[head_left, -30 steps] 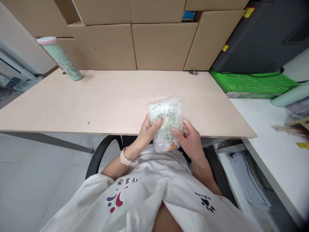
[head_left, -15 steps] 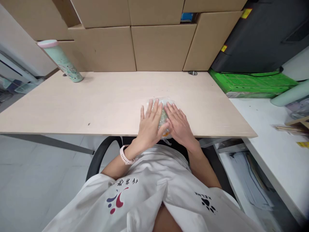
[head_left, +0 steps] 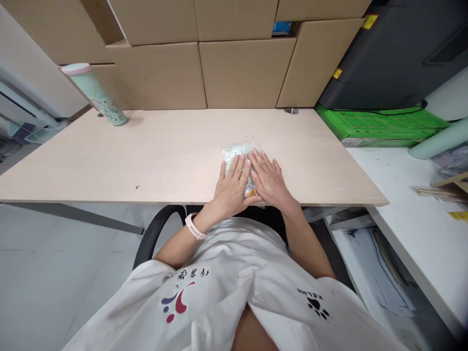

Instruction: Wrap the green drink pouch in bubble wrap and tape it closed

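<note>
A clear, crinkly plastic packet [head_left: 231, 152], pale green with an orange patch near its lower end, lies flat at the front edge of the wooden table [head_left: 175, 156]. My left hand [head_left: 234, 189] rests palm down over its left and lower part, fingers stretched out. Beside it, my right hand [head_left: 268, 180] lies flat over the packet's right side, fingers extended as well. The fingertips of the two hands nearly meet. What the packet contains cannot be made out, and much of it is hidden under the hands.
Cardboard boxes [head_left: 248, 73] line the table's back edge. A mint-green tumbler [head_left: 98, 95] with a pink lid stands at the back left. On the right are a green box [head_left: 380, 126] under a dark grey machine [head_left: 395, 58], and a white side desk [head_left: 409, 204].
My left hand has slid slightly right and down across the packet, fingers closer together. More of the packet's upper left shows. My right hand has shifted slightly toward the table's far side.
</note>
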